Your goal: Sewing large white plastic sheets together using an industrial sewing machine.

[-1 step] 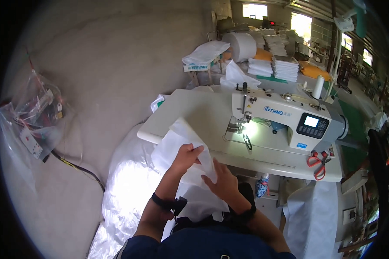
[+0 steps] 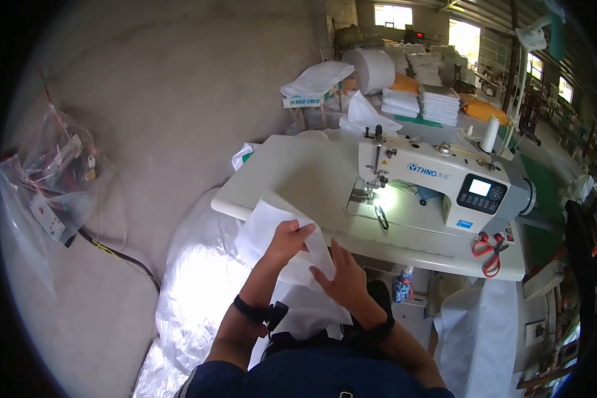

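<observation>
My left hand (image 2: 289,242) is closed, thumb against fingers, on the upper part of a white cloth-like sheet (image 2: 272,219). The sheet hangs over my lap, in front of the near left corner of the sewing table (image 2: 292,159). To its right is my right hand (image 2: 343,282), fingers stretched and thumb apart, beside the sheet's right edge; whether it touches the sheet I cannot tell. Beyond my hands stands a white sewing machine (image 2: 438,166) with its lamp lit. Small black thread snips (image 2: 381,217) lie near its needle.
Red-handled scissors (image 2: 487,255) lie at the table's right front. Shiny plastic-wrapped material (image 2: 196,285) bulges at the left, below the table corner. A thread cone (image 2: 489,134) stands behind the machine. White stacks (image 2: 439,106) and a large white roll (image 2: 371,71) are farther back.
The sheet's top corner has dropped a little and bends over more. My right fingers have lifted slightly and spread. My left hand keeps its hold.
</observation>
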### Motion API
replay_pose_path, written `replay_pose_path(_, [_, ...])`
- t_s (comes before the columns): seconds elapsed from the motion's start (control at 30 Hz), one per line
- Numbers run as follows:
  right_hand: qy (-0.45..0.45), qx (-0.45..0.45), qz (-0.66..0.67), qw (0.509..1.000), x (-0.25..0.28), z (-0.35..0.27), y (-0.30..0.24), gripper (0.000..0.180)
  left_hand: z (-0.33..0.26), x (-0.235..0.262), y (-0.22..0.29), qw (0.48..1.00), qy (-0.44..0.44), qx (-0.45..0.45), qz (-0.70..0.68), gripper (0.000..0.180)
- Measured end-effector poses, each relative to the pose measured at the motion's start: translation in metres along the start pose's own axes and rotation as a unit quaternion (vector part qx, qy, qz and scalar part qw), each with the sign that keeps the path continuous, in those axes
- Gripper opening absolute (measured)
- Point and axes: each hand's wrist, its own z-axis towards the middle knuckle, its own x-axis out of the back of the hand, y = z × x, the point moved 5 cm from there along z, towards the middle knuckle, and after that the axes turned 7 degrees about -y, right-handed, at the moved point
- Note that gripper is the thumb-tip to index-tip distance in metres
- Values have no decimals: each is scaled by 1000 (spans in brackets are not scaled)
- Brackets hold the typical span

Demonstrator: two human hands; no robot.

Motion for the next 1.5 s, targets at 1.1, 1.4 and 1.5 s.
replay_pose_path(1.1, [210, -128, 724, 645, 109, -94, 154, 27, -77, 393, -57, 824, 201, -249, 467, 13])
replay_pose_path(1.4, [293, -242, 478, 792, 134, -274, 223, 41, -32, 524, 168, 648, 521, 18, 555, 45])
replay_pose_path(1.5, [252, -348, 153, 890, 129, -277, 177, 47, 55, 534, 166, 740, 495, -115, 441, 49])
